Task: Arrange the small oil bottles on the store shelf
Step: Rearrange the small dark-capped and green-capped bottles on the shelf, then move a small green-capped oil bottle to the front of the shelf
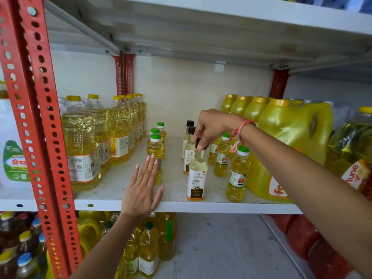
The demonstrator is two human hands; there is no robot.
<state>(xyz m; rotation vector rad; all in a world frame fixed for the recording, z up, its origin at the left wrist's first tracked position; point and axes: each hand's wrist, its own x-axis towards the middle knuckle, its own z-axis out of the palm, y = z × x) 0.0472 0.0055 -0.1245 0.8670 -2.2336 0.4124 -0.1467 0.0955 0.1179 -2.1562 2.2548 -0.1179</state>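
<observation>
On the white shelf [177,205] a coconut oil bottle [197,178] with a black cap stands upright near the front edge. My right hand [213,127] pinches its cap from above. Two more black-capped bottles [189,141] stand in a row behind it. To the left is a row of small green-capped yellow oil bottles [156,148]. My left hand [143,188] is flat and open, fingers together, in front of the nearest one, holding nothing. More green-capped small bottles [237,174] stand to the right.
Tall yellow-capped oil bottles [84,141] line the shelf's left side beside a red slotted upright [40,125]. Big yellow jugs [291,141] fill the right side. The shelf below holds more oil bottles [147,250]. Another shelf [201,37] hangs low overhead.
</observation>
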